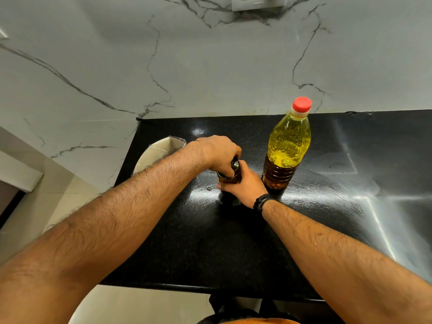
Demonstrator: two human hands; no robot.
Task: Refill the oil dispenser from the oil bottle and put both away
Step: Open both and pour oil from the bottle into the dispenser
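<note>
A: Fingers first. What are yours doing?

B: Your left hand (217, 152) curls its fingers down over the top of the oil dispenser (230, 175), grasping it from above. Your right hand (243, 184) wraps the dark glass body low down, thumb toward the neck, a black wristband (263, 202) behind it.

A: And the dispenser's place?

B: Upright on the black counter (233, 242), between your hands. The oil bottle (286, 148), red cap (302, 104) on, stands just beside your right hand. A plastic-wrapped cardboard piece (161, 153) lies at the counter's left edge, under your left forearm.
</note>
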